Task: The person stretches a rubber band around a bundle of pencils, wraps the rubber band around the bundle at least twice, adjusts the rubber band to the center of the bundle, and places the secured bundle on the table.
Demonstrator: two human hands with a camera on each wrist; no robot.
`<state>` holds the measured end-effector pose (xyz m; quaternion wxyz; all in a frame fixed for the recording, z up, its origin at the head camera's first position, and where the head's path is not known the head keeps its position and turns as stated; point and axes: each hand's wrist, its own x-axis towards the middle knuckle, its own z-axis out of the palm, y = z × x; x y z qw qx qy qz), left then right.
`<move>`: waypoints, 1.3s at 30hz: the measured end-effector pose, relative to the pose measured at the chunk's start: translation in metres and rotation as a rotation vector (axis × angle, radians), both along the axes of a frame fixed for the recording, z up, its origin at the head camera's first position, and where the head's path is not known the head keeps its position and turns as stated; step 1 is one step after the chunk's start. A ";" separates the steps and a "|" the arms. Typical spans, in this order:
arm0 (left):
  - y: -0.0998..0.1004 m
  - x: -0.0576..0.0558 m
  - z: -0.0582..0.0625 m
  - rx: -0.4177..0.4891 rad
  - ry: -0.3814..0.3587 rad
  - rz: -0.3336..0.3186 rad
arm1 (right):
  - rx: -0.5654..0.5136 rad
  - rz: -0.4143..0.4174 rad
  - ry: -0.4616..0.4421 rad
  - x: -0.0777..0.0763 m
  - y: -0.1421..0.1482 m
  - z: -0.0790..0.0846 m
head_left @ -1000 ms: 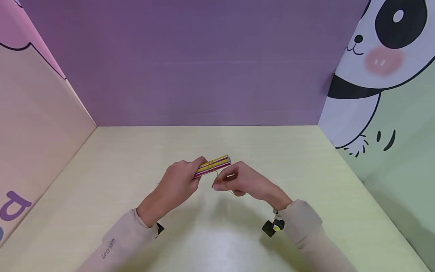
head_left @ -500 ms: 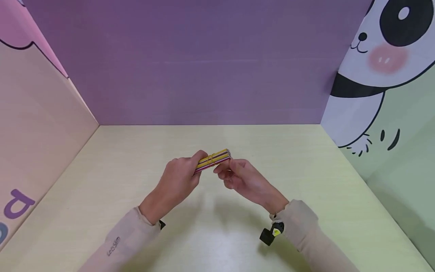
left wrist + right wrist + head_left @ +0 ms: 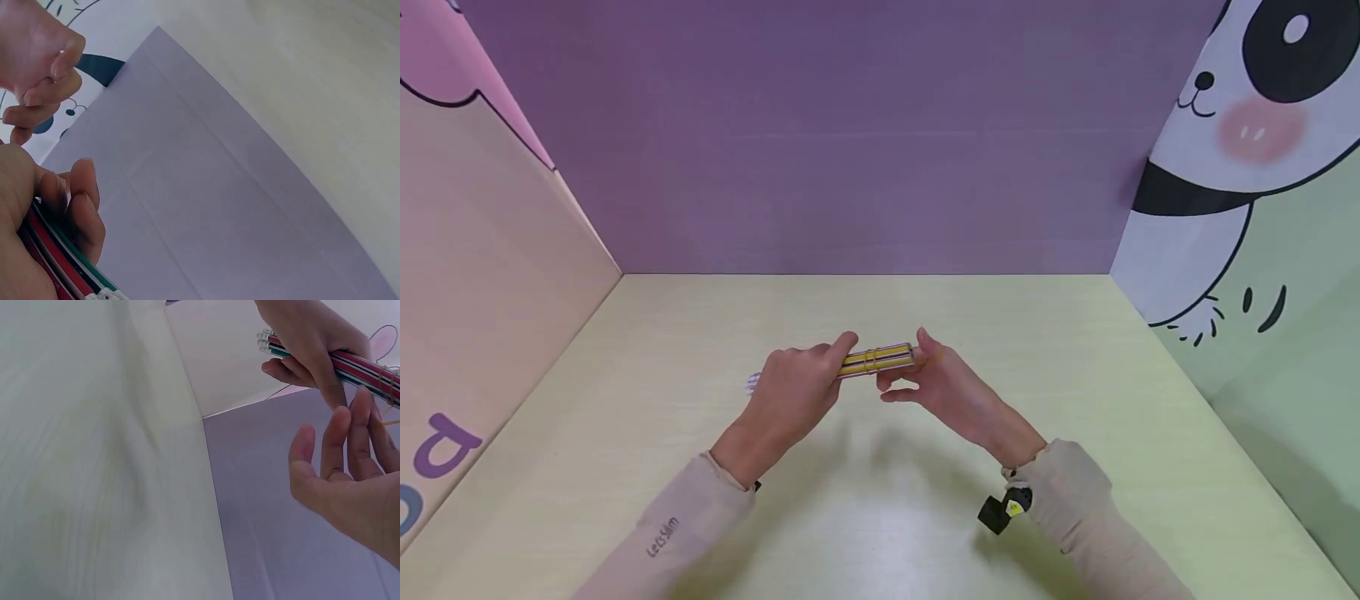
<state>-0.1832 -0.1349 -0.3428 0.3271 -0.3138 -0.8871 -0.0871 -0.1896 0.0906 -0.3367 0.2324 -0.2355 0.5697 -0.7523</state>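
My left hand (image 3: 797, 387) grips a bundle of striped pencils (image 3: 891, 358), thumb along the top. Yellow and dark stripes show in the head view; red, green and white ones (image 3: 362, 372) face the right wrist camera. Pale knobbed ends (image 3: 264, 340) stick out behind the left hand. A thin yellowish rubber band (image 3: 389, 375) is wound round the bundle near its other end. From there a stretch of band runs to my right hand (image 3: 955, 396), hooked by the fingers at the bundle's end, thumb raised. Its middle fingers (image 3: 334, 440) are spread and bent beside the bundle.
Both hands are above a pale wooden table (image 3: 865, 517). A purple panel (image 3: 865, 150) stands at the back, with a pinkish panel (image 3: 497, 267) on the left and a green panda panel (image 3: 1292, 242) on the right. Cameras are strapped to both wrists.
The right hand has gone from pinching the band below the bundle to the bundle's end, its thumb now raised and fingers spread. The bundle has tipped closer to level in the left hand.
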 end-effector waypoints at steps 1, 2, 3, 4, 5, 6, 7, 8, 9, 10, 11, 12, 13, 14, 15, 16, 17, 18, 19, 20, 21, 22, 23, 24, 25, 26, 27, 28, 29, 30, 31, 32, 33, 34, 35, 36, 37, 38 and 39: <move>0.000 0.000 0.000 -0.018 0.018 0.006 | 0.020 -0.013 -0.005 0.000 0.000 0.001; -0.001 -0.001 0.000 -0.035 0.036 0.010 | 0.037 -0.023 -0.005 -0.001 0.000 0.001; -0.001 -0.001 0.000 -0.048 0.055 0.013 | 0.051 -0.034 -0.004 -0.001 0.001 0.001; -0.001 -0.002 0.000 -0.056 0.069 0.016 | 0.062 -0.042 -0.003 -0.002 0.001 0.002; -0.002 -0.002 -0.001 -0.057 0.078 0.014 | 0.071 -0.048 -0.002 -0.002 0.001 0.002; -0.002 -0.003 -0.001 -0.059 0.083 0.014 | 0.080 -0.052 0.000 -0.002 0.001 0.002; -0.003 -0.004 -0.001 -0.058 0.086 0.013 | 0.086 -0.056 -0.003 -0.002 0.001 0.001; -0.003 -0.004 -0.001 -0.059 0.087 0.012 | 0.086 -0.056 -0.004 -0.003 0.001 0.001; -0.004 -0.005 -0.002 -0.057 0.086 0.009 | 0.086 -0.057 -0.009 -0.003 0.001 0.001; -0.004 -0.005 -0.002 -0.053 0.086 0.007 | 0.087 -0.058 -0.015 -0.003 0.001 0.000; -0.004 -0.006 -0.003 -0.050 0.088 0.004 | 0.089 -0.058 -0.020 -0.003 0.001 0.000; -0.005 -0.006 -0.003 -0.046 0.090 0.002 | 0.090 -0.057 -0.025 -0.004 0.001 -0.001; -0.005 -0.006 -0.004 -0.044 0.092 0.001 | 0.093 -0.056 -0.031 -0.004 0.001 -0.001; -0.005 -0.006 -0.004 -0.042 0.092 -0.001 | 0.097 -0.056 -0.035 -0.005 0.001 -0.001; -0.005 -0.006 -0.004 -0.041 0.092 -0.002 | 0.103 -0.056 -0.038 -0.005 0.001 -0.001; -0.005 -0.006 -0.005 -0.040 0.094 -0.003 | 0.107 -0.054 -0.040 -0.006 0.001 -0.002; -0.005 -0.006 -0.005 -0.042 0.095 -0.003 | 0.111 -0.051 -0.041 -0.006 0.001 -0.002; -0.005 -0.006 -0.006 -0.049 0.098 0.000 | 0.116 -0.047 -0.045 -0.007 0.001 -0.002; -0.005 -0.006 -0.006 -0.059 0.101 0.003 | 0.122 -0.039 -0.044 -0.008 0.001 -0.002; -0.005 -0.006 -0.007 -0.068 0.106 0.005 | 0.130 -0.030 -0.037 -0.008 0.001 -0.001; -0.004 -0.006 -0.007 -0.078 0.112 0.010 | 0.148 -0.021 -0.022 -0.009 0.001 -0.001; -0.004 -0.006 -0.007 -0.089 0.116 0.015 | 0.175 -0.015 0.002 -0.010 0.002 -0.002; -0.004 -0.006 -0.007 -0.099 0.115 0.019 | 0.210 -0.007 0.033 -0.011 0.004 -0.002; -0.004 -0.005 -0.007 -0.110 0.111 0.022 | 0.258 -0.003 0.068 -0.011 0.006 -0.002; -0.004 -0.004 -0.006 -0.117 0.103 0.023 | 0.306 0.000 0.107 -0.012 0.008 -0.002; -0.003 -0.004 -0.006 -0.124 0.090 0.026 | 0.363 -0.001 0.145 -0.013 0.011 -0.001; -0.003 -0.003 -0.005 -0.129 0.077 0.029 | 0.429 -0.008 0.180 -0.013 0.014 0.000; -0.003 -0.002 -0.005 -0.134 0.065 0.032 | 0.492 -0.011 0.215 -0.013 0.016 0.001; -0.002 -0.001 -0.005 -0.138 0.056 0.038 | 0.548 -0.011 0.244 -0.013 0.018 0.002; -0.001 -0.001 -0.004 -0.140 0.047 0.045 | 0.602 -0.013 0.267 -0.012 0.020 0.003; 0.000 0.000 -0.004 -0.139 0.035 0.055 | 0.640 -0.011 0.282 -0.012 0.020 0.004; 0.001 0.000 -0.004 -0.135 0.021 0.064 | 0.670 -0.006 0.298 -0.011 0.020 0.004; 0.002 0.001 -0.005 -0.127 0.006 0.070 | 0.689 0.003 0.304 -0.011 0.020 0.004; 0.004 0.001 -0.006 -0.118 -0.013 0.075 | 0.692 0.016 0.311 -0.010 0.019 0.003; 0.006 0.002 -0.007 -0.107 -0.033 0.081 | 0.687 0.027 0.311 -0.010 0.018 0.001; 0.008 0.002 -0.008 -0.093 -0.056 0.086 | 0.679 0.032 0.309 -0.010 0.016 -0.001; 0.009 0.003 -0.009 -0.082 -0.079 0.093 | 0.657 0.039 0.307 -0.010 0.015 -0.003; 0.010 0.003 -0.010 -0.072 -0.097 0.099 | 0.632 0.042 0.305 -0.010 0.014 -0.006; 0.012 0.003 -0.010 -0.063 -0.114 0.106 | 0.607 0.038 0.292 -0.011 0.013 -0.009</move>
